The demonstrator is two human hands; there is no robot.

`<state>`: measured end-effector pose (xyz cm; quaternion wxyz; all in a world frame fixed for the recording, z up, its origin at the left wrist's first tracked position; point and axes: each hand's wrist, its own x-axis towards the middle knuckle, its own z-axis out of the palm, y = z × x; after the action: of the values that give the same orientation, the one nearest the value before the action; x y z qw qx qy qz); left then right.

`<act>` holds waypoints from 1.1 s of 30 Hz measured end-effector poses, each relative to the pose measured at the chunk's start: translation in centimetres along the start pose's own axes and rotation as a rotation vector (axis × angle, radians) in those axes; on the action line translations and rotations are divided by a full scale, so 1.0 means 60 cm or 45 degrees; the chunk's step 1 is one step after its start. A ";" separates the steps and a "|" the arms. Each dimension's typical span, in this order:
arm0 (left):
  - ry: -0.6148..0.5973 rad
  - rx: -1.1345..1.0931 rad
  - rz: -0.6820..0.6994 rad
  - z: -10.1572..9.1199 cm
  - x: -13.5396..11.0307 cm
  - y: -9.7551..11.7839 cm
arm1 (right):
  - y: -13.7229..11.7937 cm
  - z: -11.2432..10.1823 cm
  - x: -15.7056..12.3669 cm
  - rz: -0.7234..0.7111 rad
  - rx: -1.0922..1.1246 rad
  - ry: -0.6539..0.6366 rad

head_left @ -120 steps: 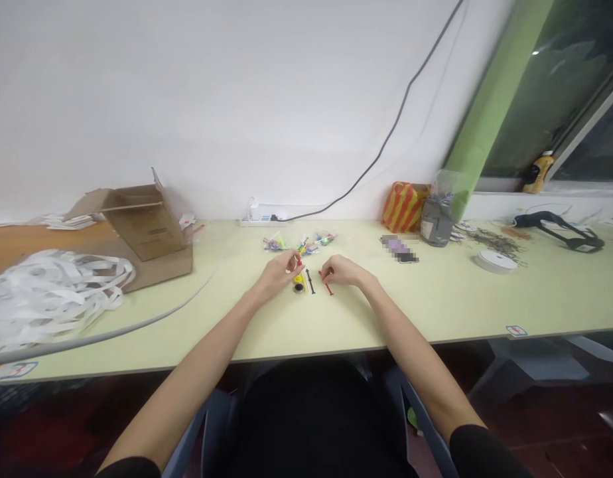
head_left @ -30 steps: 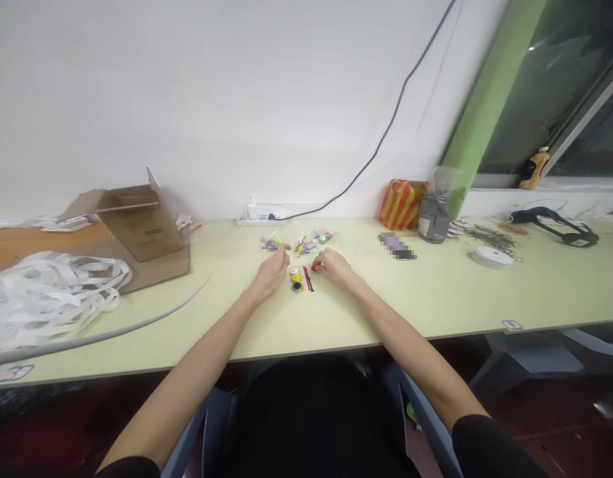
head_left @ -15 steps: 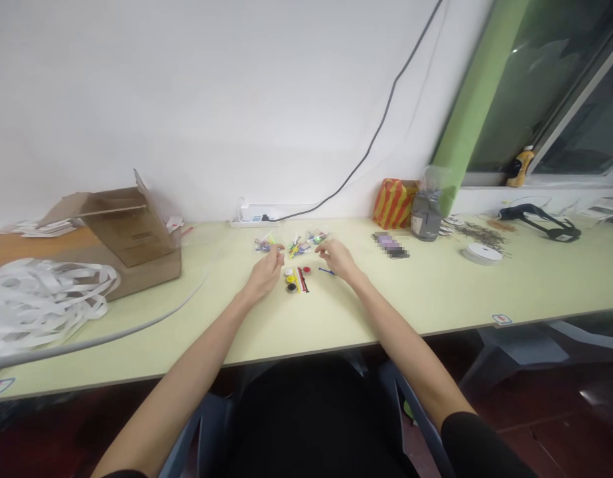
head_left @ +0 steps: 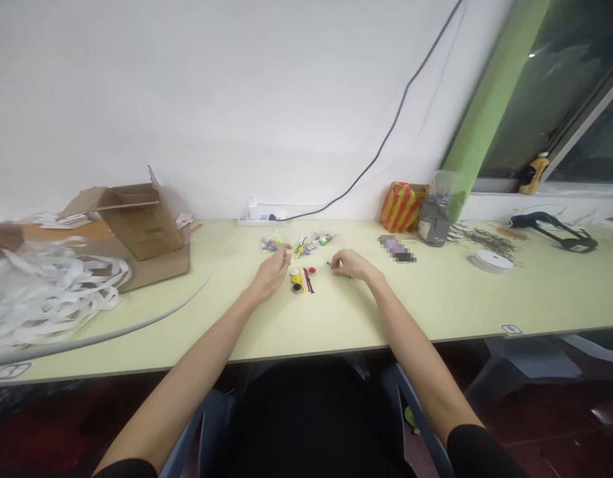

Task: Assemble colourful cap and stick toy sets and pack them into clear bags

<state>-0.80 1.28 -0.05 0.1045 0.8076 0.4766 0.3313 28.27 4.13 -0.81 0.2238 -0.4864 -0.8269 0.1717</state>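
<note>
My right hand is closed, its thumb and forefinger pinched on a thin blue stick just above the table, with part of the stick hidden by my fingers. My left hand hovers beside the small parts; its fingers are loosely curled, and I see nothing in it. Between the hands lie a white round piece, a yellow one, a black one and a red one. Thin yellow, white, red and black sticks lie side by side among them.
Several clear packets with colourful contents lie beyond my hands. At left are a cardboard box, white ribbon, a grey cable and another person's blurred hand. A striped bag and white roll are right.
My right hand has come down onto the blue stick and pinched it. The camera view has shifted slightly. Another person's hand has appeared over the ribbon at left.
</note>
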 end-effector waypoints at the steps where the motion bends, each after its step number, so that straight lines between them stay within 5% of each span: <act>1: -0.003 -0.009 0.005 0.000 0.000 0.001 | -0.002 0.002 0.003 -0.017 -0.007 0.043; 9: -0.077 -0.162 0.134 0.002 -0.005 0.015 | -0.037 0.024 0.017 -0.203 0.348 0.642; 14: -0.132 -0.190 0.249 0.016 -0.012 0.035 | -0.083 0.066 0.020 -0.241 0.424 0.592; 20: -0.015 -0.244 0.266 0.019 -0.012 0.038 | -0.136 0.080 0.010 -0.276 0.723 0.493; 29: 0.189 -0.318 0.304 0.018 -0.006 0.038 | -0.133 0.068 0.008 -0.275 0.993 0.504; 33: 0.112 -0.295 0.293 0.016 -0.009 0.040 | -0.134 0.068 0.009 -0.237 1.012 0.266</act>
<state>1.30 -0.28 0.13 0.1373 0.8241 0.3435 0.4289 20.01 0.57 -0.13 0.4913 -0.3002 -0.7097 0.4060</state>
